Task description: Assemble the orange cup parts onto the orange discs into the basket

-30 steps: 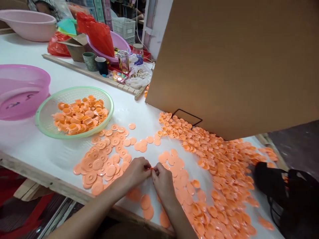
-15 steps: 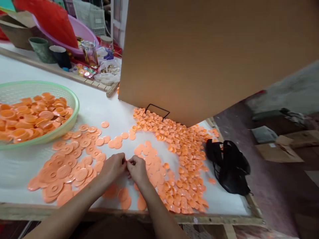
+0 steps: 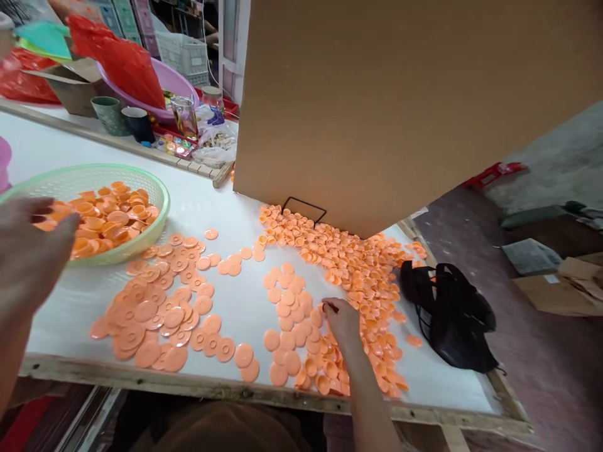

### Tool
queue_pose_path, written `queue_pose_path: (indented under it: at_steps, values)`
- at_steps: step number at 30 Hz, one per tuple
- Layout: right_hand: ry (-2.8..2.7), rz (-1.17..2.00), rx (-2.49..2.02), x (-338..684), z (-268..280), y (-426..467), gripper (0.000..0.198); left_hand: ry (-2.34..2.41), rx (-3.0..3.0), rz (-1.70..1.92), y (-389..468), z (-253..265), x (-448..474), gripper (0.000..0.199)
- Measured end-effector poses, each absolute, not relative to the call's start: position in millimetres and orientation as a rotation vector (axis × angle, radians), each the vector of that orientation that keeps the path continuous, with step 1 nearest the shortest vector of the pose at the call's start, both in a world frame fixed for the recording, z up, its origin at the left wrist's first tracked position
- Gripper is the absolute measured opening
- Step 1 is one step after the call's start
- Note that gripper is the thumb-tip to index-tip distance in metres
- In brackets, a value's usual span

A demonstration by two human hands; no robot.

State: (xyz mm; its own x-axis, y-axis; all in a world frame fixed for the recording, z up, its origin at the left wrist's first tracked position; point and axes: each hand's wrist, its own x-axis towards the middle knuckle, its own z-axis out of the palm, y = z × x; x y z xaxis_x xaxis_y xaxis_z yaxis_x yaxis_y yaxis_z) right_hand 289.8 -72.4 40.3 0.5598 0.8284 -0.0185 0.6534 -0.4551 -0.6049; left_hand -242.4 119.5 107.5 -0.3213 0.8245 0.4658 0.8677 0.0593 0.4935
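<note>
My left hand (image 3: 32,251) is raised at the left, over the near side of a green mesh basket (image 3: 162,220). Its thumb and fingers are apart, and nothing shows between them. Orange cup-like plastic pieces (image 3: 106,216) fill the basket. My right hand (image 3: 343,320) reaches down to the edge of a heap of small orange plastic cups (image 3: 362,282), its fingers curled together; what they pinch, if anything, is hidden. Flat orange discs (image 3: 292,307) lie just left of that hand. Larger ringed orange discs (image 3: 160,307) spread in front of the basket.
A large cardboard box (image 3: 377,113) stands over the heap's far side. A black bag (image 3: 452,320) lies at the table's right edge. Cups (image 3: 110,116), a glass mug (image 3: 184,117) and a purple basin (image 3: 176,78) stand behind a wooden strip (image 3: 117,144).
My hands were together above the middle of the table. The left has swung left to the basket and opened; the right has moved right to the small cups. The view has shifted left.
</note>
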Motion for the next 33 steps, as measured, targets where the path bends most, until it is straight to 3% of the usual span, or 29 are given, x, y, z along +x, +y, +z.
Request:
queue_pose_path:
  at_steps: [2, 4, 7, 15, 24, 29, 33]
  values:
    - [-1.135, 0.427, -2.242, 280.7, 39.8, -72.9, 0.021, -2.041, -2.165, -1.119, 82.7, 93.1, -203.1, 0.034]
    - [-1.071, 0.481, -2.201, 268.5, 43.1, -73.5, 0.020, -1.625, -2.928, -0.932, 36.7, 73.4, -152.4, 0.018]
    - [-1.014, 0.655, -2.072, 243.4, 51.4, -73.0, 0.018, -1.302, -3.387, -0.502, -15.7, 48.0, -88.2, 0.019]
    - [-1.104, 0.973, -1.874, 165.0, 46.4, -48.3, 0.008, -1.613, -3.266, -0.624, 8.1, 27.2, -25.6, 0.012]
    - [-1.237, 0.956, -1.974, 132.5, 33.0, -28.6, 0.011, -1.708, -3.359, -0.701, 13.1, 20.2, -23.4, 0.012]
    - [-1.324, 0.940, -1.969, 131.3, 36.5, -28.0, 0.012, -2.091, -3.414, -0.759, 21.4, 34.6, -16.9, 0.016]
    - [-1.361, 0.924, -1.988, 129.5, 37.2, -31.4, 0.013, -2.456, -3.222, -0.460, 19.7, 40.9, -1.1, 0.008]
